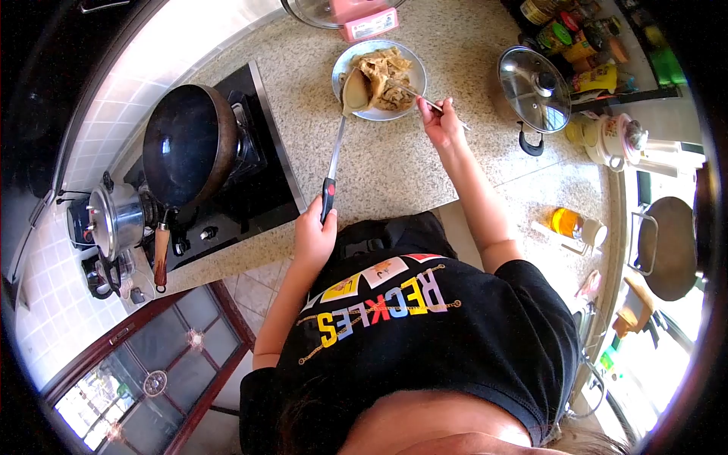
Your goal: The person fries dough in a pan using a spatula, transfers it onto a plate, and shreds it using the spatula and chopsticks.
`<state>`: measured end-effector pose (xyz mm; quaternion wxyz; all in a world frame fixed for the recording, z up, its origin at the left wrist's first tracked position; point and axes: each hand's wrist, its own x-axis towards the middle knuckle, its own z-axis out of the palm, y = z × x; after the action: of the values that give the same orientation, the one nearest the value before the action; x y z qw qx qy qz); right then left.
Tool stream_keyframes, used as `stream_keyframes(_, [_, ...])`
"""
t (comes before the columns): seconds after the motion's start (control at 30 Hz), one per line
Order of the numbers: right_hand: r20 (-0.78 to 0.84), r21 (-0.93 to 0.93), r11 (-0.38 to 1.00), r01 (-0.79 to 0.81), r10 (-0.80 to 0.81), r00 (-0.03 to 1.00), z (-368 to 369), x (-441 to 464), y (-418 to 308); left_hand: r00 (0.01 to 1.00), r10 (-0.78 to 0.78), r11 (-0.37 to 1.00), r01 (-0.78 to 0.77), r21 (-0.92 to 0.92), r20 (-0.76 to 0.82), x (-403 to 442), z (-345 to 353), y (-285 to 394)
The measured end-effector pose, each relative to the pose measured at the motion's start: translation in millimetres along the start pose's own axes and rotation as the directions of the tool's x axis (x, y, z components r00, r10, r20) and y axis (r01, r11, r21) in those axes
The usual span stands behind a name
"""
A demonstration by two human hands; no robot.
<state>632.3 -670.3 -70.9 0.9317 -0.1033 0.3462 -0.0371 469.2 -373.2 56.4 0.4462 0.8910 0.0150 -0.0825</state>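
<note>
On the stone countertop stands a white bowl (418,62) with a bluish rim, holding pale brown cooked food (385,62) in folded pieces. My left hand (315,233) is closed round the black handle of a ladle (334,155); the ladle's head tilts over the food at the bowl's left side. Between the fingers of my right hand (441,125) are thin chopsticks (427,101), their tips in the food to the right of the ladle. How deep the tips go is hidden by the food.
A wok (182,144) sits on the black gas hob (258,178) to the left, beside a steel pressure cooker (114,220). To the right stands a glass-lidded pot (531,91). Behind the bowl is a pink package (369,25). An oil bottle (565,222) is at the right.
</note>
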Motion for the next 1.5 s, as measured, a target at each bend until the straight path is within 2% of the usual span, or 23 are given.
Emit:
stream_keyframes(0.13, [0.032, 0.052, 0.998, 0.039, -0.041, 0.999, 23.5, -9.3, -14.6, 0.998, 0.043, 0.996, -0.047, 0.082, 0.054, -2.0, 0.7, -11.5])
stream_keyframes(0.2, [0.135, -0.091, 0.992, 0.090, -0.077, 0.988, 34.6, -14.7, -21.5, 0.989, -0.073, 0.996, 0.078, -0.041, 0.125, -2.4, 2.8, -18.0])
stream_keyframes(0.27, [0.125, -0.166, 0.977, 0.137, -0.117, 0.985, 39.7, -25.1, -25.3, 0.993, -0.058, 0.993, 0.068, -0.099, 0.106, -2.4, 4.5, -21.7])
stream_keyframes(0.3, [0.289, -0.368, 0.873, 0.321, -0.221, 0.932, 40.0, -29.7, -26.6, 0.995, -0.045, 0.986, 0.059, -0.158, 0.087, -2.0, 5.0, -22.2])
stream_keyframes(0.33, [0.462, -0.512, 0.696, 0.503, -0.271, 0.845, 40.9, -36.0, -27.9, 0.995, -0.044, 0.986, 0.057, -0.158, 0.087, -1.6, 5.3, -22.3])
stream_keyframes(0.37, [0.484, -0.637, 0.513, 0.576, -0.316, 0.816, 53.4, -53.1, -23.4, 0.998, -0.059, 0.978, 0.064, -0.197, 0.033, -1.4, 4.9, -18.7])
stream_keyframes(0.4, [0.483, -0.637, 0.513, 0.575, -0.316, 0.817, 52.4, -53.5, -22.8, 0.997, -0.075, 0.969, 0.069, -0.236, -0.019, -0.8, 4.8, -16.9])
stream_keyframes(0.47, [0.734, -0.640, 0.065, 0.766, -0.244, 0.634, 50.4, -54.3, -22.9, 0.995, -0.096, 0.960, 0.086, -0.265, -0.024, 1.4, 3.6, -15.4])
stream_keyframes(0.5, [0.845, -0.531, -0.374, 0.760, -0.176, 0.504, 67.3, -76.0, -27.4, 0.995, -0.103, 0.955, 0.099, -0.280, -0.001, 3.5, 1.7, -9.8])
stream_keyframes(0.53, [0.846, -0.530, -0.374, 0.761, -0.175, 0.504, 68.2, -75.3, -28.2, 0.994, -0.110, 0.949, 0.112, -0.294, 0.021, 4.6, -0.2, -4.6])
stream_keyframes(0.6, [0.920, -0.363, -0.479, 0.799, -0.050, 0.388, 71.0, -70.3, -30.6, 0.986, -0.141, 0.931, 0.162, -0.328, 0.087, 4.6, -1.8, 4.8])
stream_keyframes(0.73, [0.923, -0.346, -0.474, 0.810, -0.017, 0.385, 82.6, -66.8, -36.1, 0.968, -0.136, 0.890, 0.213, -0.403, 0.211, 10.1, 2.4, 17.7])
stream_keyframes(0.8, [0.842, -0.531, -0.287, 0.797, -0.075, 0.534, 88.2, -69.7, -33.8, 0.966, -0.122, 0.914, 0.199, -0.354, 0.230, 16.0, 10.2, 15.5])
stream_keyframes(0.93, [0.855, -0.516, -0.278, 0.810, -0.103, 0.509, 91.5, -77.7, -36.4, 0.984, -0.108, 0.929, 0.151, -0.337, 0.145, 33.6, 31.0, -10.3])
stream_keyframes(1.0, [0.903, -0.428, -0.321, 0.845, -0.174, 0.392, 98.6, -83.3, -40.8, 0.995, -0.042, 0.966, 0.064, -0.251, 0.090, 41.7, 33.4, -12.1])
stream_keyframes(1.07, [0.887, -0.461, -0.333, 0.822, -0.182, 0.424, 103.6, -93.7, -46.6, 0.989, -0.086, 0.947, 0.118, -0.297, 0.116, 42.4, 30.7, -6.3])
stream_keyframes(1.13, [0.834, -0.548, -0.237, 0.802, -0.235, 0.500, 103.3, -97.2, -49.9, 0.979, -0.144, 0.885, 0.191, -0.424, 0.141, 39.7, 21.6, 9.4])
stream_keyframes(1.2, [0.791, -0.603, -0.163, 0.781, -0.247, 0.559, 93.2, -93.6, -46.3, 0.983, -0.150, 0.880, 0.183, -0.439, 0.109, 39.8, 15.1, 10.5])
stream_keyframes(1.27, [0.660, -0.688, 0.265, 0.676, -0.160, 0.734, 81.1, -90.4, -36.4, 0.976, -0.182, 0.860, 0.217, -0.461, 0.119, 40.5, 5.4, 5.4])
stream_keyframes(1.33, [0.676, -0.718, 0.167, 0.676, -0.068, 0.734, 71.5, -89.4, -23.5, 0.967, -0.231, 0.847, 0.253, -0.466, 0.105, 39.2, -1.1, 2.2])
stream_keyframes(1.4, [0.636, -0.741, 0.249, 0.624, -0.040, 0.771, 65.6, -86.3, -8.3, 0.969, -0.234, 0.842, 0.244, -0.481, 0.083, 36.2, -6.5, 2.3])
stream_keyframes(1.43, [0.602, -0.731, 0.368, 0.575, -0.049, 0.797, 65.0, -83.7, -0.5, 0.968, -0.236, 0.843, 0.247, -0.478, 0.084, 34.6, -7.1, 0.0])
stream_keyframes(1.5, [0.578, -0.728, 0.398, 0.558, -0.082, 0.812, 62.3, -79.4, 10.7, 0.968, -0.245, 0.840, 0.241, -0.487, 0.057, 31.9, -7.4, -5.0])
